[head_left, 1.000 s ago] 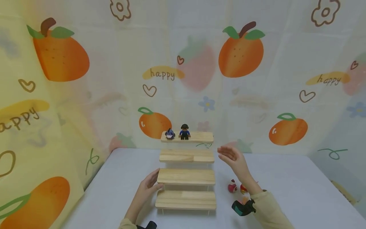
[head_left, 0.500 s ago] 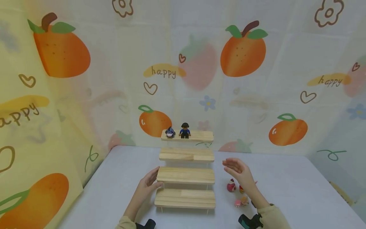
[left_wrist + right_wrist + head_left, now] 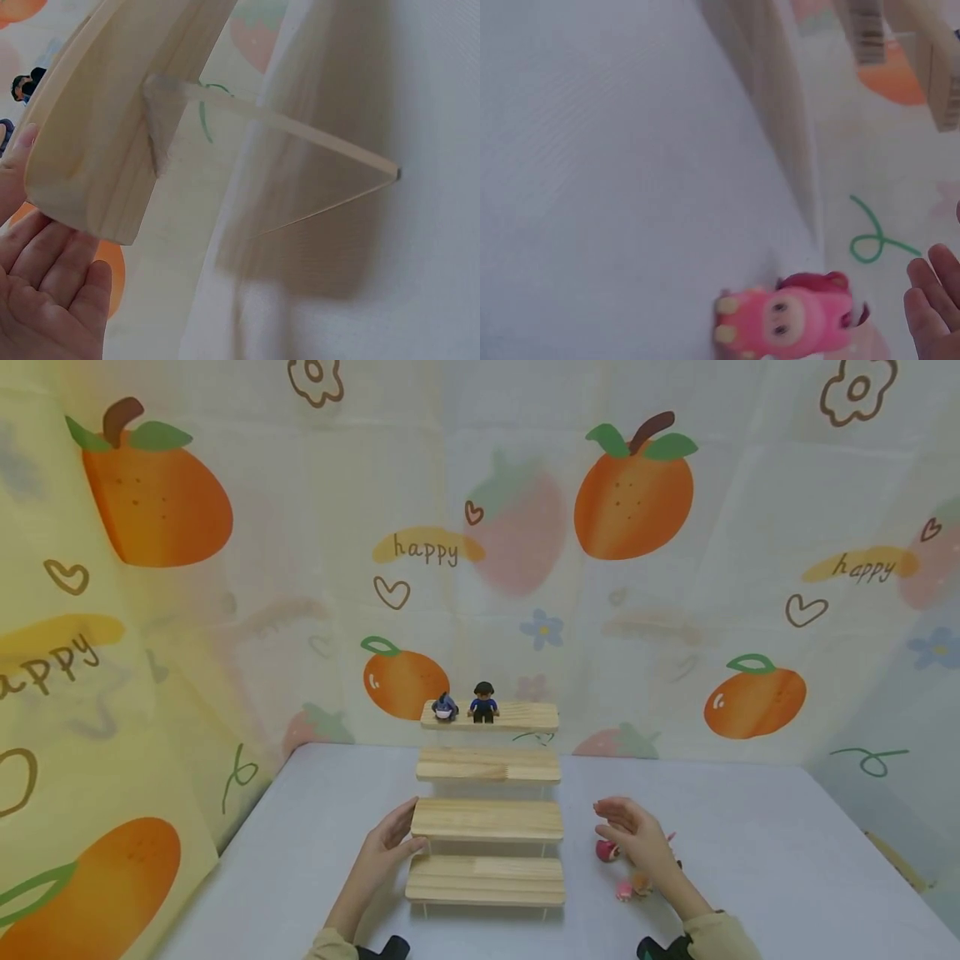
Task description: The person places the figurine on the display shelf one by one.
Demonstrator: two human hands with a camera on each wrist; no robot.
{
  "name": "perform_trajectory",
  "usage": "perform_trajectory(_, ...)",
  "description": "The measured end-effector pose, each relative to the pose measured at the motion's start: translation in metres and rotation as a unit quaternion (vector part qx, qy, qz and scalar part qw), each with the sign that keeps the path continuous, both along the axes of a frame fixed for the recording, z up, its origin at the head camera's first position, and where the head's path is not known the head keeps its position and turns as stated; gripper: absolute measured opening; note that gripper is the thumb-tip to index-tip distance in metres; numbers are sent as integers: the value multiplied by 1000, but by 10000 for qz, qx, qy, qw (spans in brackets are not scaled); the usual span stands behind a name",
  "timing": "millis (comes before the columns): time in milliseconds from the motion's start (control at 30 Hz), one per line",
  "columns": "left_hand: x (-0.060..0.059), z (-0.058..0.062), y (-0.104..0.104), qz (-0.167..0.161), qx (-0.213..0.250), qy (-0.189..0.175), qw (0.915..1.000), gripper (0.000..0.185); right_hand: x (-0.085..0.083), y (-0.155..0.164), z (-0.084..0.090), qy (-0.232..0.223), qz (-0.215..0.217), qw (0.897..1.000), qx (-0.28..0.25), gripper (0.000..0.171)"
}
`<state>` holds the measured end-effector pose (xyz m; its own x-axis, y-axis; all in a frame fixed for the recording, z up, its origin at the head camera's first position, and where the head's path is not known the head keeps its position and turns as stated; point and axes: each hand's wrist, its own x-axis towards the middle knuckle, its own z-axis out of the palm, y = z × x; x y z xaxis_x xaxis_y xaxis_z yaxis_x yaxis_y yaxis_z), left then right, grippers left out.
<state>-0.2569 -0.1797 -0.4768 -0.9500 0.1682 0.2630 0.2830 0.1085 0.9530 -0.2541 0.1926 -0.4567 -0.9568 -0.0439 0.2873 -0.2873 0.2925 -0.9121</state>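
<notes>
r. hand (image 3: 637,842) lower, over toys (image 3: 609,850)

Backdrop is a pale fabric curtain (image 3: 525,527) hung on three sides, printed with oranges, faded strawberries, hearts, flowers and "happy" lettering; the left panel (image 3: 90,710) runs yellow, centre is cream, far right goes bluish. Lower half of frame is a flat table (image 3: 750,827) under a light grey-lavender cloth, its back edge meeting the curtain just below mid-frame. Lighting is soft and even, only faint shadows on the tabletop; no window or floor visible.
</notes>
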Motion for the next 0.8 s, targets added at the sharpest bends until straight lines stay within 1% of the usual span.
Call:
perform_trajectory(167,2,1,1,23,53,-122,9999,62,-5,8,-14,16,-56,9997,235,30)
perform_trajectory(233,1,1,1,50,65,-114,9999,62,-7,11,-18,52,-39,9992,385,28)
perform_trajectory(333,0,1,1,50,82,-112,9999,62,-8,14,-20,14,-58,9981,621,26)
perform_trajectory(467,0,1,0,22,78,-140,9999,62,-8,13,-20,-1,-32,9935,1137,25)
perform_trajectory(633,1,1,0,33,67,-143,9999,63,-7,12,-19,179,135,9841,1763,25)
perform_trajectory(800,0,0,1,63,29,-125,9999,63,-6,12,-17,545,205,9687,2412,26)
